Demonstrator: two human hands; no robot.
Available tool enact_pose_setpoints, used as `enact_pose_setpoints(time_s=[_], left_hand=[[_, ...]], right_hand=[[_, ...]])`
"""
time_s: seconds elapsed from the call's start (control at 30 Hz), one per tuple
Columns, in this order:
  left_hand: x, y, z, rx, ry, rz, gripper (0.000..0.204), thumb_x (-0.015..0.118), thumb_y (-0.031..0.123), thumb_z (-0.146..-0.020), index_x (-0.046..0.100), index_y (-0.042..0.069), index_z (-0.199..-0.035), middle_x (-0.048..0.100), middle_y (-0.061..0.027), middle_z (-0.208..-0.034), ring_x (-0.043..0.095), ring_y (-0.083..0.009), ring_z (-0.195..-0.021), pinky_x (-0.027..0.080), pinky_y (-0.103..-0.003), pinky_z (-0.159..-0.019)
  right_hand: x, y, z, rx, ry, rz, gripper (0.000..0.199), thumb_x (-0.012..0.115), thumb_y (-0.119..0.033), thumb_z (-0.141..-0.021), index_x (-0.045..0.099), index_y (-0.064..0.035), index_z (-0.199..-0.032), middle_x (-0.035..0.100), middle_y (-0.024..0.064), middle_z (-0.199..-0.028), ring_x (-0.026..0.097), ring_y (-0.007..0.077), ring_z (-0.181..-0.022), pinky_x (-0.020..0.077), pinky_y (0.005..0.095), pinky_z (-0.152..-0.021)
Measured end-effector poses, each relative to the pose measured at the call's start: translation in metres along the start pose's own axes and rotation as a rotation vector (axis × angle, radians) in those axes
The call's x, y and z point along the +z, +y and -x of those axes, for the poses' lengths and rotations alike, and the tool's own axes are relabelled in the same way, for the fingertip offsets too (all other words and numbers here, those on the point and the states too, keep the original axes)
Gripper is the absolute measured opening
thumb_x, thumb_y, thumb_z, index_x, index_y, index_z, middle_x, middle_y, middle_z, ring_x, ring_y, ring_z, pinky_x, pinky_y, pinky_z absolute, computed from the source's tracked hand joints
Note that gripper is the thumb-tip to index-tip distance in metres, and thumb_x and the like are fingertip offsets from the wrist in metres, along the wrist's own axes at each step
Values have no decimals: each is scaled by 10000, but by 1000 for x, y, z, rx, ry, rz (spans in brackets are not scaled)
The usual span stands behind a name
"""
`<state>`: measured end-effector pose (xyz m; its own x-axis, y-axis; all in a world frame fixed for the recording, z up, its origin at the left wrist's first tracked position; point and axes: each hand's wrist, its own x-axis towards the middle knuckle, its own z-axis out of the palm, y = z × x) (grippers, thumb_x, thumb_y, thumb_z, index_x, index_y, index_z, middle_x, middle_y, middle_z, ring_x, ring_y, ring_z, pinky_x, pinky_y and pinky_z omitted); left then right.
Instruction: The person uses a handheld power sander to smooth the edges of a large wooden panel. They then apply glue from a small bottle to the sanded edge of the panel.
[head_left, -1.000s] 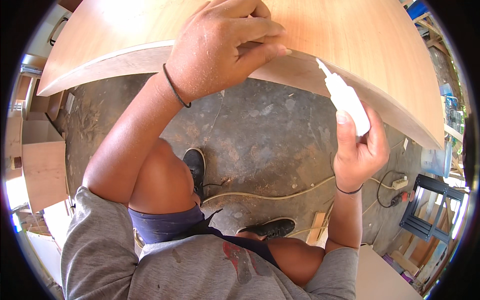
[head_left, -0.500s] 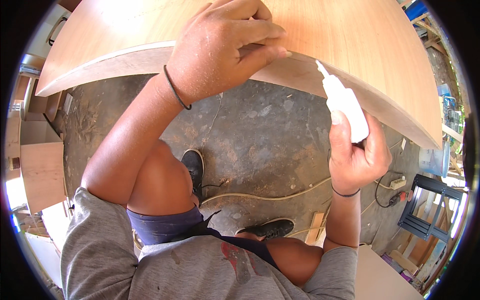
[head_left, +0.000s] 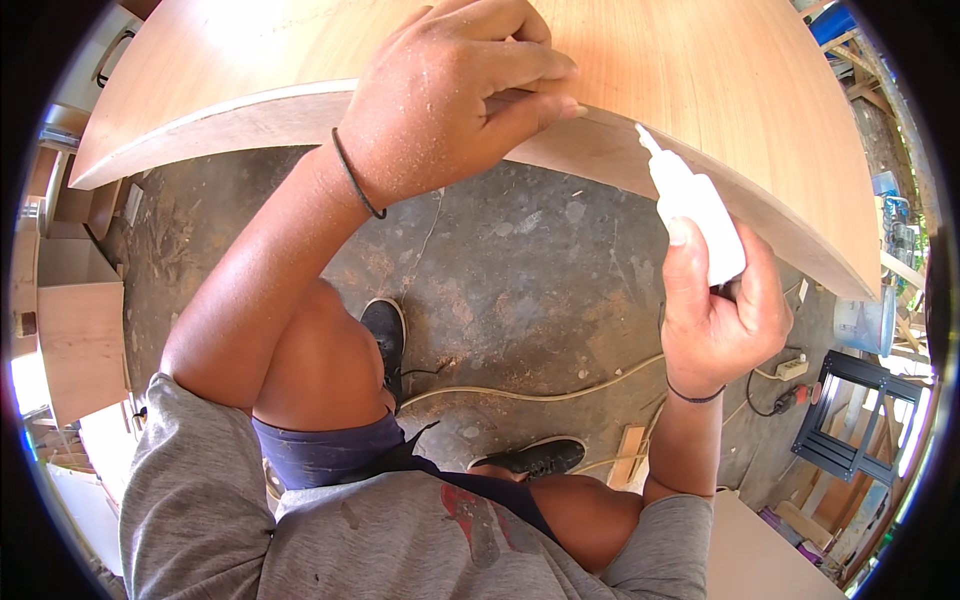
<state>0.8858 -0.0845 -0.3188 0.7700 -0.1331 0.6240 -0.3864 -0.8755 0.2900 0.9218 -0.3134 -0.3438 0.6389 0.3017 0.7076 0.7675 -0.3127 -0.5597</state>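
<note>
A large wood-grain panel (head_left: 680,60) spans the top of the view, its pale, rough edge (head_left: 230,122) facing me. My left hand (head_left: 450,105) bends over that edge, fingers curled above the top face and thumb tip at the corner. What lies under its fingers is hidden. In my right hand (head_left: 725,310) is a small white squeeze bottle (head_left: 708,225) with a narrow nozzle, pinched between thumb and fingers. The bottle tilts up and to the left. Its tip is close to the panel's edge, right of my left thumb; whether they touch I cannot tell.
Below is a stained concrete floor (head_left: 500,270) with a pale cable (head_left: 540,393) across it. A socket block (head_left: 791,369) and a dark frame (head_left: 855,415) are at the right. A wooden cabinet (head_left: 80,340) stands left. My shoes (head_left: 384,335) are beneath the panel.
My right hand and the bottle have shifted slightly right and down. My left hand has slid a touch to the right along the edge. Both grips look the same.
</note>
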Motion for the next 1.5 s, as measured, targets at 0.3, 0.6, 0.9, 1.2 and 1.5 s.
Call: enact_pose_setpoints(time_s=[0.3, 0.6, 0.9, 1.2, 1.5], left_hand=[[0, 0, 1, 3, 2, 32, 199, 707, 151, -748, 677, -11, -859, 566, -89, -782, 536, -232, -711, 439, -329, -638], [-1, -1, 2, 4, -3, 24, 192, 703, 150, -753, 675, -10, -854, 568, -89, -784, 540, -233, -714, 441, -332, -646], [-2, 0, 1, -4, -1, 29, 193, 703, 158, -756, 675, -8, -851, 563, -91, -779, 535, -234, -707, 440, -332, -634], [-1, 1, 1, -1, 7, 25, 194, 712, 155, -747, 674, -9, -844, 565, -93, -774, 538, -234, -705, 441, -331, -627], [-2, 1, 1, -5, 6, 26, 193, 715, 150, -742, 674, -11, -841, 567, -93, -766, 544, -236, -698, 442, -330, -626]], right_hand=[[-2, -1, 0, -30, -21, 21, 213, 694, -38, -785, 627, 80, -948, 658, 78, -773, 568, 67, -677, 458, 205, -610], [0, 5, 3, -42, 3, 1, 276, 739, -25, -697, 634, 48, -941, 663, 108, -773, 631, 132, -668, 490, 234, -612], [2, 5, 4, -27, -28, -33, 283, 732, -27, -706, 632, 42, -962, 666, 104, -789, 626, 122, -671, 486, 228, -606], [3, 4, 3, -20, -16, -38, 290, 736, -28, -700, 630, 37, -963, 660, 97, -788, 620, 118, -673, 485, 226, -609], [2, 6, 3, -74, -17, 33, 296, 748, -50, -690, 631, 28, -951, 651, 102, -767, 625, 142, -649, 490, 238, -591]])
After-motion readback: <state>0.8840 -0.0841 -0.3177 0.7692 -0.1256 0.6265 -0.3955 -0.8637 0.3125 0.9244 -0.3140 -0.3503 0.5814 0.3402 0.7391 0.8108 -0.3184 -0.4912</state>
